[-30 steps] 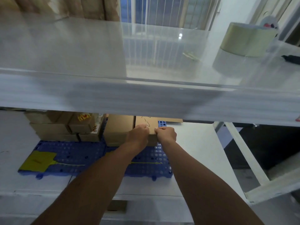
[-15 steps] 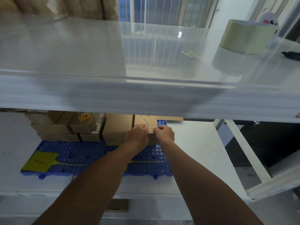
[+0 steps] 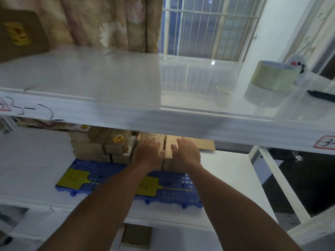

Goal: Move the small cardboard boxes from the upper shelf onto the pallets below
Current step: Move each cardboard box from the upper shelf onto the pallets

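Single head-worn wide-angle view, facing forward and slightly downward, close behind upper shelf front edge, looking beneath toward nearby blue pallets.

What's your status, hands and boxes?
Left hand open on left box, right hand open on right box. Both boxes down on blue pallet. Nothing blocking; labelled box waits on upper shelf.

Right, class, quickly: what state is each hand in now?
Left hand: open, flat over the left box.
Right hand: open, flat over the right box.
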`<state>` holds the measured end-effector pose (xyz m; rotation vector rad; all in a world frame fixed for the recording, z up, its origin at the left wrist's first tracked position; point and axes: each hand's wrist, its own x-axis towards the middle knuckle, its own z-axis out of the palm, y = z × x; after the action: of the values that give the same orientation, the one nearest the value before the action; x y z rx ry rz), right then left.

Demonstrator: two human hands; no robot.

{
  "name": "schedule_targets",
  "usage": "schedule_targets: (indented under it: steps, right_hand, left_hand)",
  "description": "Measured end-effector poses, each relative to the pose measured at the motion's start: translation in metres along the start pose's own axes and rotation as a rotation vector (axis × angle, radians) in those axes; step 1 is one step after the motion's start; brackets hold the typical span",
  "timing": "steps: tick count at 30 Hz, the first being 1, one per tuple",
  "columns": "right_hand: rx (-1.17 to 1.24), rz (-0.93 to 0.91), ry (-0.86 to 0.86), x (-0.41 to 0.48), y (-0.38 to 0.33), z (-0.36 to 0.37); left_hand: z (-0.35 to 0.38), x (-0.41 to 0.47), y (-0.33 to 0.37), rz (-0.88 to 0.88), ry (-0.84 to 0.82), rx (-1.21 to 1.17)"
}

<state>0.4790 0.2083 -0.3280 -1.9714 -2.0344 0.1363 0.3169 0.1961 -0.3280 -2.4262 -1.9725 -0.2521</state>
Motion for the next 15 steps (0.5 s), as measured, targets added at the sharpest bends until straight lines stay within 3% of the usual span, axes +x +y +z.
schedule_targets:
  steps: [7, 11, 15]
  right_hand:
    - [-0.050, -0.278, -0.089, -0.020, -0.109, -0.032]
    - [0.025, -0.376, -0.084, -0.043, -0.195, -0.049]
    - [-0.051, -0.503, -0.110, -0.072, -0.293, -0.057]
  left_hand:
    - [-0.062, -0.049, -0.082, -0.132, 0.018, 0.040]
    - [-0.112, -0.099, -0.145, -0.222, -0.026, 0.110]
    - [-0.159, -0.160, -0.229, -0.344, 0.047, 0.092]
